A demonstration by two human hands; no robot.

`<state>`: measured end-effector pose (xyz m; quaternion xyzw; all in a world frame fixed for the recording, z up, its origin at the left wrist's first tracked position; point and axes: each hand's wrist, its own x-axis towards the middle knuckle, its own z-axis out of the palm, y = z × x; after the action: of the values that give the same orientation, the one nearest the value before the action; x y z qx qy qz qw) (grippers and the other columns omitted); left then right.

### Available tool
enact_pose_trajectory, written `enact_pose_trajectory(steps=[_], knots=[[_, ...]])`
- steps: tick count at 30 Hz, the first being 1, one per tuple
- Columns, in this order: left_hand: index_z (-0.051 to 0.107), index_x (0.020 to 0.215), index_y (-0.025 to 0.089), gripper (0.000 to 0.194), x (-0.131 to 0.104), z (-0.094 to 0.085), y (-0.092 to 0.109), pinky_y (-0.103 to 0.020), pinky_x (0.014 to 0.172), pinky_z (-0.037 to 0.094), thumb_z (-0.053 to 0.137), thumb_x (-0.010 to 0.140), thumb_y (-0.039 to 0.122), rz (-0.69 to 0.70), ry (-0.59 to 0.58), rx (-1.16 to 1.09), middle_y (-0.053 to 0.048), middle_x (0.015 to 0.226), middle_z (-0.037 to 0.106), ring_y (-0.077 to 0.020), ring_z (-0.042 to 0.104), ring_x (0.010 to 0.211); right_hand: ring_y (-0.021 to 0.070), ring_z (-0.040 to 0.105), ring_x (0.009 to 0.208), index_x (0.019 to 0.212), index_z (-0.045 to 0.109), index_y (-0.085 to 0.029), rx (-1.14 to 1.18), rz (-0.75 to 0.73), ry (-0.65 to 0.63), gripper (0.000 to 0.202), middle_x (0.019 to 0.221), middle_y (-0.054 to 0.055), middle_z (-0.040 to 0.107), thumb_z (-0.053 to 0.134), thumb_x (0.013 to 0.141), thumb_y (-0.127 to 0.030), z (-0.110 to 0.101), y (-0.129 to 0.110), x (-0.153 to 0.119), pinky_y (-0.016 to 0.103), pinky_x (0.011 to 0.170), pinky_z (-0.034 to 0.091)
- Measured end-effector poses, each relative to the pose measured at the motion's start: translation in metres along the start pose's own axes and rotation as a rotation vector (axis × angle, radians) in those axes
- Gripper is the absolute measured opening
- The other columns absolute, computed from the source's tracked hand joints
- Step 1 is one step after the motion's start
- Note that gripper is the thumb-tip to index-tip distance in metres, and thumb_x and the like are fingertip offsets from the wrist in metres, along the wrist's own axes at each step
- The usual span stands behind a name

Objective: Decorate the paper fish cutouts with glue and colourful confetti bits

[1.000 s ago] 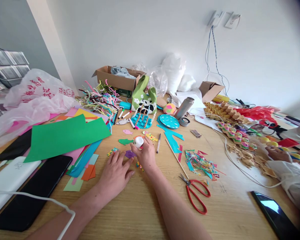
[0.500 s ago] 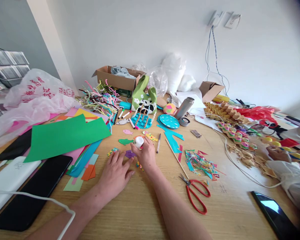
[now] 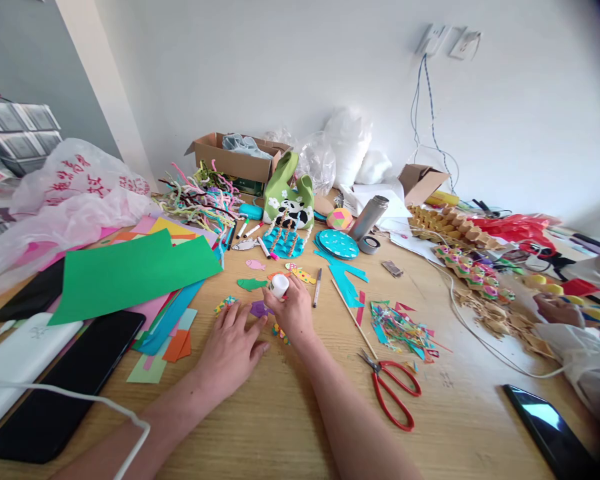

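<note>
My right hand (image 3: 296,313) is closed around a small white bottle (image 3: 279,286), held just above the table. Beside it, my left hand (image 3: 234,343) lies with its fingers apart, the fingertips at a purple paper cutout (image 3: 261,309). Part of a colourful patterned cutout shows under my right wrist. A second patterned cutout (image 3: 225,305) peeks out beyond the left fingers. Further off lie a green paper fish (image 3: 251,285), a pink paper fish (image 3: 255,265) and a yellow spotted fish (image 3: 305,276).
Red-handled scissors (image 3: 395,395), a wooden stick (image 3: 355,319) and paper scraps (image 3: 403,328) lie to the right. Green paper sheets (image 3: 135,273) and a black phone (image 3: 65,393) are on the left. Behind stand a panda bag (image 3: 289,197) and a metal flask (image 3: 370,217). Another person's hand (image 3: 560,310) is far right.
Both hands stay almost in place, with the white bottle still in my right hand. The whole view shifts only very slightly.
</note>
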<state>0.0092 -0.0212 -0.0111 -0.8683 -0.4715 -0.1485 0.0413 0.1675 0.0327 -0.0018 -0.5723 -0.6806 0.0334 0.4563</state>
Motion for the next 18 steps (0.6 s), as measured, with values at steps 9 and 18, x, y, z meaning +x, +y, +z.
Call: enact_pose_trajectory(steps=[9,18], knots=[[0.066,0.123,0.024,0.039,-0.0013,0.0021,0.0001,-0.053,0.108,0.037,0.056,0.091,0.044,-0.002,0.017,-0.021,-0.016,0.132,0.059,-0.0344,0.046,0.129,0.0171,0.051,0.068,0.069,0.053,-0.021,-0.018,-0.017,-0.017,0.021,0.072,0.001,0.057,0.065,0.083,-0.031,-0.0007,0.0001,-0.0005,0.029,0.064,0.041],[0.066,0.123,0.023,0.039,-0.0003,-0.0018,0.0015,-0.055,0.108,0.039,0.058,0.09,0.043,-0.01,-0.004,-0.011,-0.016,0.132,0.059,-0.0359,0.046,0.129,0.0167,0.05,0.068,0.068,0.052,-0.021,0.047,0.005,-0.031,0.022,0.072,0.001,0.056,0.064,0.083,-0.032,0.0035,-0.0025,-0.0027,0.028,0.064,0.04]])
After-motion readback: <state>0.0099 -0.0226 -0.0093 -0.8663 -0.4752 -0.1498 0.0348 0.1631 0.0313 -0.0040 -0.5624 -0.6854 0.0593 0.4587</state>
